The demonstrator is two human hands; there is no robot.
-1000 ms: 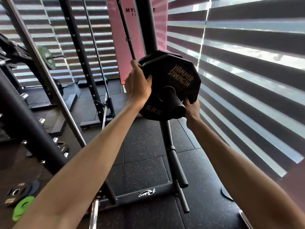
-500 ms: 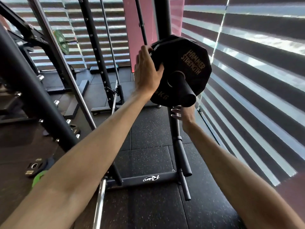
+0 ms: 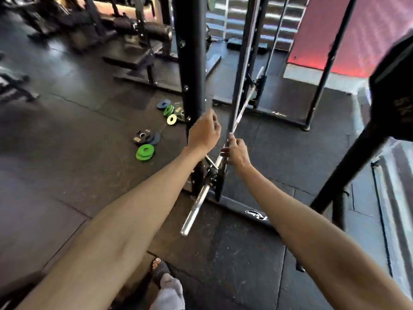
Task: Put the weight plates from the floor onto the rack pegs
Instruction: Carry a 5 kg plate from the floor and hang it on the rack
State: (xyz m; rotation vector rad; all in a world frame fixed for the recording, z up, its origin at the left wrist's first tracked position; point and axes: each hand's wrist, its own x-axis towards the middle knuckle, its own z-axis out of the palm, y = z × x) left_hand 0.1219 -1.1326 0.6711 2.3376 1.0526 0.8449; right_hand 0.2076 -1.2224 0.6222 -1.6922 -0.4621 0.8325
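Both hands, the left (image 3: 204,133) and right (image 3: 235,151), hang empty with fingers loosely curled. Beyond them, small weight plates lie flat on the floor (image 3: 67,175): green stack (image 3: 145,151), black plate (image 3: 143,138), farther cluster (image 3: 171,111). A black plate (image 3: 393,86) sits upright on the rack peg (image 3: 362,151), right.

Small plates (image 3: 145,151) stacked on floor (image 3: 67,186), left of rack upright (image 3: 192,63). More plates (image 3: 171,111) farther back, beside upright. Barbell (image 3: 196,206) low, right of upright. Large plate (image 3: 393,86) on peg, far right.
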